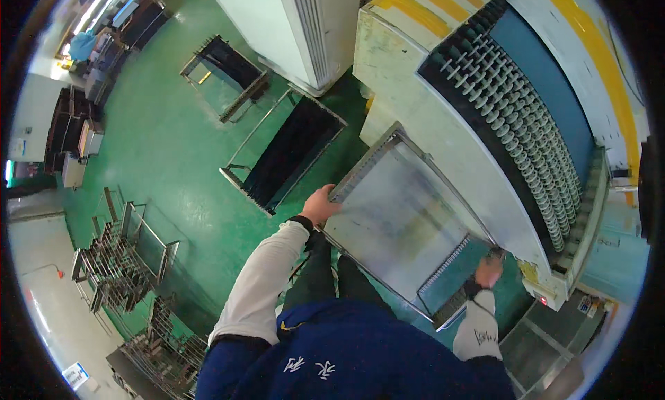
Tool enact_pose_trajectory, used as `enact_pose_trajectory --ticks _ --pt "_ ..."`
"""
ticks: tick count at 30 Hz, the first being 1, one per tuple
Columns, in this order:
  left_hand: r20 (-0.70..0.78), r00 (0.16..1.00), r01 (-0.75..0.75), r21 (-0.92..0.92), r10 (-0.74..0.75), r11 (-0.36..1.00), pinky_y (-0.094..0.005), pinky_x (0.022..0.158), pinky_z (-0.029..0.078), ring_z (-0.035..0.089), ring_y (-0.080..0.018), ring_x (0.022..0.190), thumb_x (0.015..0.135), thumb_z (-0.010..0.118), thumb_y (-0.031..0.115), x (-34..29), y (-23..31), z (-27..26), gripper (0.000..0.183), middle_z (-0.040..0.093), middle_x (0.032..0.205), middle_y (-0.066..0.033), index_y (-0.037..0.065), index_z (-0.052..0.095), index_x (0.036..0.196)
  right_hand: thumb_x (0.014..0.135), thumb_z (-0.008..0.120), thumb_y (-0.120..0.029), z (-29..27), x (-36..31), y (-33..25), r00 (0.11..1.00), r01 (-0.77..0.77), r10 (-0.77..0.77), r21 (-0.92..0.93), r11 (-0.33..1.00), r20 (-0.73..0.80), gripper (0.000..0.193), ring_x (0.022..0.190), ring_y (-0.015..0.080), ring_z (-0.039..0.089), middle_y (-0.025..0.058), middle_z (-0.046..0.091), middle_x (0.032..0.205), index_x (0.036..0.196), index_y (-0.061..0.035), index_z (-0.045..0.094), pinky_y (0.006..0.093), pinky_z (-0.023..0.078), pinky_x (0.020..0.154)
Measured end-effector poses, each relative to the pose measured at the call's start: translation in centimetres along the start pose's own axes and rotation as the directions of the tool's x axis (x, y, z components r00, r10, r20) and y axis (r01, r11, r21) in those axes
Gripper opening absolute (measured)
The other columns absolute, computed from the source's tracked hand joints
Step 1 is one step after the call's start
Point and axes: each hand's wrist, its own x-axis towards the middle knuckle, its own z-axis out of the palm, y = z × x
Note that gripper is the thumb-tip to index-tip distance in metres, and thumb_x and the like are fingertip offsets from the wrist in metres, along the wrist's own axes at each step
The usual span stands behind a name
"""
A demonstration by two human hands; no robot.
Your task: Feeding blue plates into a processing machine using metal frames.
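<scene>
Both arms out fwd, left hand [320, 205] & right hand [489, 270] fingers gripping metal rack [398, 220] edges.

Metal rack [395, 213] before the roller conveyor [519, 130], floor racks [284, 154] left.

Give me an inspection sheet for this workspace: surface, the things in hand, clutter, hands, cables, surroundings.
Surface: green floor, shiny, scuffed in places.
Things in hand: grey metal rack with slotted sides, held tilted against the machine with rows of rollers.
Clutter: two empty dark racks lying on the floor; a heap of metal frames at the left.
Hands: left hand grips the rack's left edge; right hand holds its right end, fingers partly hidden.
Cables: nothing seen.
Surroundings: pale cabinet behind the racks; shelving and benches far left, too small to tell more.
</scene>
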Motion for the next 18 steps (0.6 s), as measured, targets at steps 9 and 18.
enact_pose_trajectory --ticks 9,18 --pt "0.109 0.984 0.15 -0.056 -0.143 0.987 -0.0411 0.094 0.05 0.063 -0.0353 0.111 0.073 0.061 0.017 -1.1 1.4 0.4 0.067 0.066 0.118 -0.0203 0.012 0.052 0.139 0.072 0.07 -0.071 8.4 -4.0 21.8 0.928 -0.37 0.365 0.071 0.926 0.071 0.085 0.096 0.0375 0.061 0.0231 0.066 0.107 0.115 0.0022 0.067 0.0485 0.047 0.083" --pt "0.112 0.974 0.207 -0.098 -0.196 0.973 -0.0447 0.09 0.051 0.062 -0.0405 0.108 0.073 0.056 0.012 -9.2 1.1 1.9 0.062 0.065 0.115 -0.0242 0.011 0.056 0.135 0.072 0.072 -0.066 10.1 -4.5 17.7 0.916 -0.4 0.331 0.422 0.814 0.228 0.087 0.082 0.0369 0.061 0.022 0.069 0.096 0.125 0.0019 0.059 0.0468 0.047 0.072"
